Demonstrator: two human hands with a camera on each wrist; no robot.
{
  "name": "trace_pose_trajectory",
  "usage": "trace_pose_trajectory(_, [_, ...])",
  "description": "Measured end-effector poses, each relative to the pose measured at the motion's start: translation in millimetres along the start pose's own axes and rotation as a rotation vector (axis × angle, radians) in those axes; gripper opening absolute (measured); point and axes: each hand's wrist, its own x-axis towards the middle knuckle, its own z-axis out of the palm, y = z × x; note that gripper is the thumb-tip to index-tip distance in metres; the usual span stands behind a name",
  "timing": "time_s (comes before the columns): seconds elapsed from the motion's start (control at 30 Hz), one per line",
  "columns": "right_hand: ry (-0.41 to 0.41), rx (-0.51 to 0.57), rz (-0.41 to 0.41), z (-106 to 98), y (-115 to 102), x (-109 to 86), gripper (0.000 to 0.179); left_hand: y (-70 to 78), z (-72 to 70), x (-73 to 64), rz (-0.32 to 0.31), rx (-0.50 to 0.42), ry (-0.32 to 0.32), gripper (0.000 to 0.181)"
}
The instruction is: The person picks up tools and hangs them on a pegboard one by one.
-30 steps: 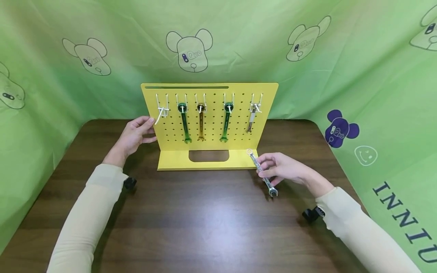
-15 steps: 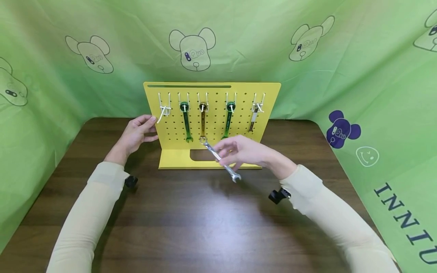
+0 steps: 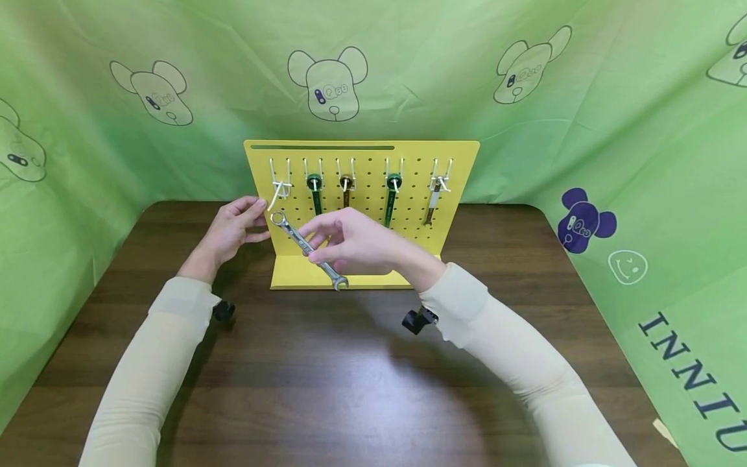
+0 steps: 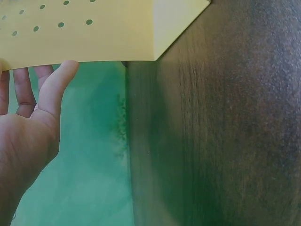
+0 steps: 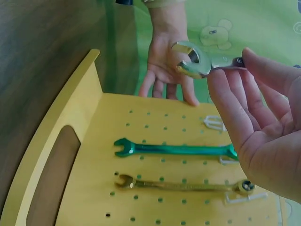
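Here the right hand (image 3: 356, 243) pinches a silver wrench (image 3: 307, 248) in front of the pegboard (image 3: 461, 155), ring end near the empty left hook (image 3: 279, 189). The left hand (image 3: 230, 230), fingers straight, steadies the pegboard's left edge. Misaligned, the ring could miss the hook and drop.

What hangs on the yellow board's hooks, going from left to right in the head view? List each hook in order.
Empty white hook → green wrench → gold wrench → second green wrench → small silver wrench.
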Motion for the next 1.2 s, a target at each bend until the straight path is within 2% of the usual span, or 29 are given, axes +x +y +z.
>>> trace_pose_trajectory(0.27, [-0.007, 0.108, 0.010, 10, -4, 15.9, 0.035, -0.4, -0.3, 1.5, 0.006, 0.013, 0.012, 0.011])
trace_pose_trajectory(0.57, [0.030, 0.025, 0.031, 8, 0, 25.7, 0.037, 0.3, 0.2, 0.8, 0.009, 0.012, 0.009, 0.011])
trace_pose_trajectory(0.73, [0.047, 0.026, 0.051, 7, 7, 31.3, 0.039, 0.6, -0.2, 0.4, 0.005, 0.011, 0.007, 0.011])
trace_pose_trajectory(0.87, [0.099, 0.043, 0.092, 7, 13, 35.8, 0.041, 0.4, -0.8, 0.5, 0.004, 0.013, 0.013, 0.013])
trace_pose_trajectory(1.03, [0.150, 0.037, 0.114, 8, 26, 40.6, 0.028, 0.3, -0.1, 1.4, 0.009, 0.005, 0.012, 0.015])
trace_pose_trajectory(1.1, [0.142, 0.040, 0.110, 9, 32, 42.6, 0.021, 0.2, 0.2, 1.6, 0.008, -0.003, 0.011, 0.016])
trace_pose_trajectory(1.2, [0.093, 0.107, 0.106, 13, 41, 45.4, 0.016, 0.0, 0.6, 1.4, 0.008, -0.001, 0.010, 0.020])
